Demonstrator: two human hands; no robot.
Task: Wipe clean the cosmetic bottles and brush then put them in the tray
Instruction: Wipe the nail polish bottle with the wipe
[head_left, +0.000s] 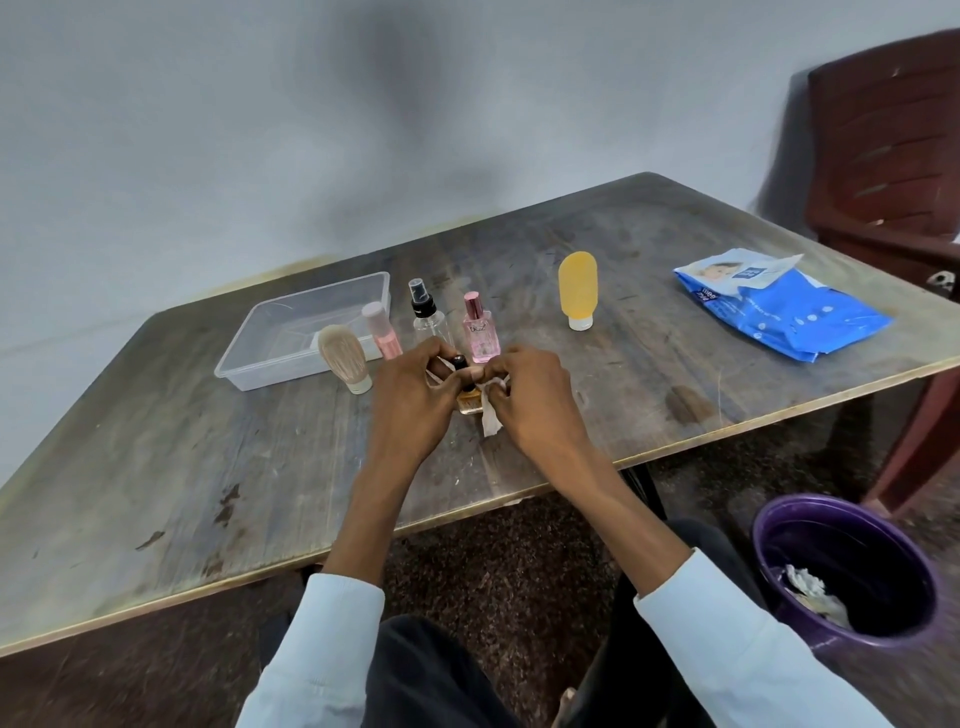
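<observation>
**Amber bottle under the wipe, mid-clean**

Amber glass, black cap: a small bottle (466, 392) stands on the wooden table (156, 467) at frame centre, mostly hidden by both hands. Left hand (410, 400) is closed around its cap and neck, steadying it. Right hand (535, 400) is pinched shut on a white wipe (491, 415), pressed to the bottle's right side; a tail of it hangs down onto the table.

Clear tray (249, 371), left of centre, appears empty. Just right of the tray stand the brush (344, 358), a pink-capped bottle (383, 332), a clear spray bottle (429, 317) and a pink perfume bottle (481, 332). A yellow tube (577, 288) stands further right, well apart.

Judgement: first item, wiping in progress. To do it well, keep the neck grip firm, rotate the bottle against the wipe so every face is covered, and keep elbows clear of the upright row behind.
</observation>
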